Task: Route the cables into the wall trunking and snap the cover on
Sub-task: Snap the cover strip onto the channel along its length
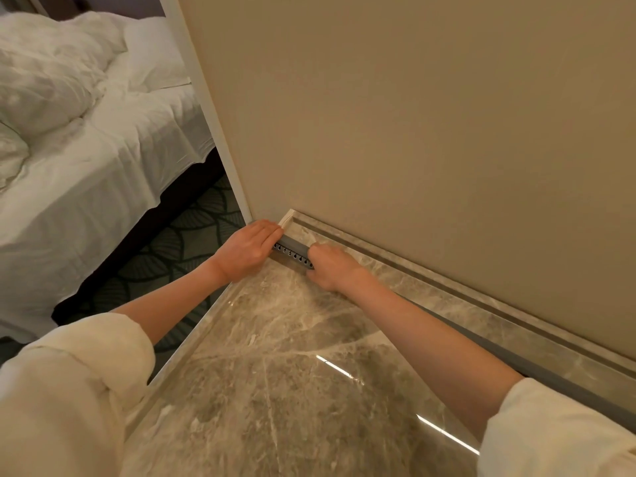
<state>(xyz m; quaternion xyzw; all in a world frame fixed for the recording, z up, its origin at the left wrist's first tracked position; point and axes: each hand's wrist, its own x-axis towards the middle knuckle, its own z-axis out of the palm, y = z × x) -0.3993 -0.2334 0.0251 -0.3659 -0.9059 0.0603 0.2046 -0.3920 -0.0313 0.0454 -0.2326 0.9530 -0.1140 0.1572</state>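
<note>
Nearest the camera are two cream sleeves (72, 383), pushed up to the elbows, with bare forearms reaching forward over the polished marble floor (275, 373). The landmark here is the marble skirting (430, 287) that runs along the foot of the beige wall (413, 115).

The grey trunking (294, 251) lies on the floor just in front of the skirting, following it from the lower right up to the skirting's far end by the wall corner. Along most of its length it shows a plain grey face (516, 359). Between the two hands, a short stretch at the far end shows a row of small dark holes.

The left hand (249, 251) rests at the far end of the trunking, beside the end of the skirting; its fingers lie straight and close together, palm down, with the fingertips touching the end of the skirting. Its grip holds nothing that can be seen.

The right hand (332, 268) sits on the trunking just nearer the camera than the holed stretch, knuckles up, fingers curled down over the grey strip and pressed against it. No cables can be made out.

On the far side of the wall corner from the skirting stands a bed (86, 149) with rumpled white bedding, on a dark patterned carpet (179, 242).
</note>
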